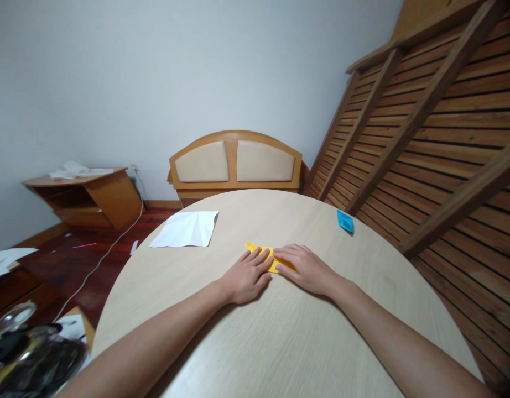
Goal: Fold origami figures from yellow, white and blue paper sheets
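Both hands lie flat, palms down, on a folded yellow paper point(272, 260) near the middle of the round table point(280, 331). The left hand point(246, 276) covers its left part and the right hand point(307, 269) its right, fingertips almost meeting, neither one gripping. Only a thin, creased yellow strip shows between and beyond the fingers, with a pointed end toward the far left. Farther left lies a creased white sheet point(186, 229); at the far right edge, a small blue paper point(345, 221).
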{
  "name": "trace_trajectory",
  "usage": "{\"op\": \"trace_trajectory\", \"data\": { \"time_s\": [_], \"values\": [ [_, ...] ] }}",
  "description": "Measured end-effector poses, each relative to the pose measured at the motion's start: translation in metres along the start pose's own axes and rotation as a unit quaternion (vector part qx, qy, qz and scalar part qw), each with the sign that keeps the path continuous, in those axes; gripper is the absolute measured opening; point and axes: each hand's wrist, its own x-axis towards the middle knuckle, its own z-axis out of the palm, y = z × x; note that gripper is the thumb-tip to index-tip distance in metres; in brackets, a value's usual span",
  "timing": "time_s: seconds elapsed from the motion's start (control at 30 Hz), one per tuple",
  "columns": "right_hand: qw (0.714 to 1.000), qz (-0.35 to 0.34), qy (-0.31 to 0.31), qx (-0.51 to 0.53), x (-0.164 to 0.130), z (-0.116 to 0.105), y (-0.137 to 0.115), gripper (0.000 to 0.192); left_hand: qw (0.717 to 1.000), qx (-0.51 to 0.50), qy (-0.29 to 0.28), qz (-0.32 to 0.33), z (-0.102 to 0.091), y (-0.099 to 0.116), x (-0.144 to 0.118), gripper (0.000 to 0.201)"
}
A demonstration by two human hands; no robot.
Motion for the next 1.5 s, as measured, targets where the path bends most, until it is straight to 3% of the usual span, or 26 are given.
{"op": "trace_trajectory", "data": {
  "time_s": [0.17, 0.3, 0.63, 0.7, 0.83, 0.9, 1.07, 1.5],
  "values": [
    [0.998, 0.010, -0.056, 0.014, -0.002, 0.014, -0.005, 0.051, 0.997, 0.029, -0.006, -0.070, 0.003, 0.002, 0.000, 0.058],
    [0.995, 0.032, -0.092, 0.020, -0.004, 0.021, 0.008, 0.046, 0.992, 0.042, 0.016, -0.116, 0.001, 0.002, 0.000, 0.058],
    [0.995, 0.041, -0.079, 0.035, -0.006, 0.016, 0.012, 0.042, 0.962, 0.084, 0.102, -0.239, 0.006, -0.009, 0.002, 0.058],
    [0.996, 0.040, -0.075, 0.030, -0.006, 0.016, 0.014, 0.041, 0.967, 0.084, 0.120, -0.210, 0.004, -0.008, 0.002, 0.058],
    [0.998, 0.029, -0.060, 0.016, -0.005, 0.015, 0.019, 0.040, 0.992, 0.047, 0.106, -0.054, 0.000, -0.003, 0.001, 0.054],
    [0.999, 0.020, -0.047, 0.012, -0.005, 0.015, 0.021, 0.039, 0.994, 0.030, 0.097, -0.028, -0.001, -0.002, 0.002, 0.047],
    [1.000, 0.002, -0.015, 0.014, -0.004, 0.013, 0.019, 0.036, 0.993, 0.001, 0.111, -0.041, -0.002, -0.004, 0.003, 0.029],
    [0.997, 0.033, 0.047, 0.045, 0.002, 0.013, 0.007, 0.020, 0.983, -0.029, 0.141, -0.110, -0.007, -0.005, 0.005, 0.019]
  ]
}}
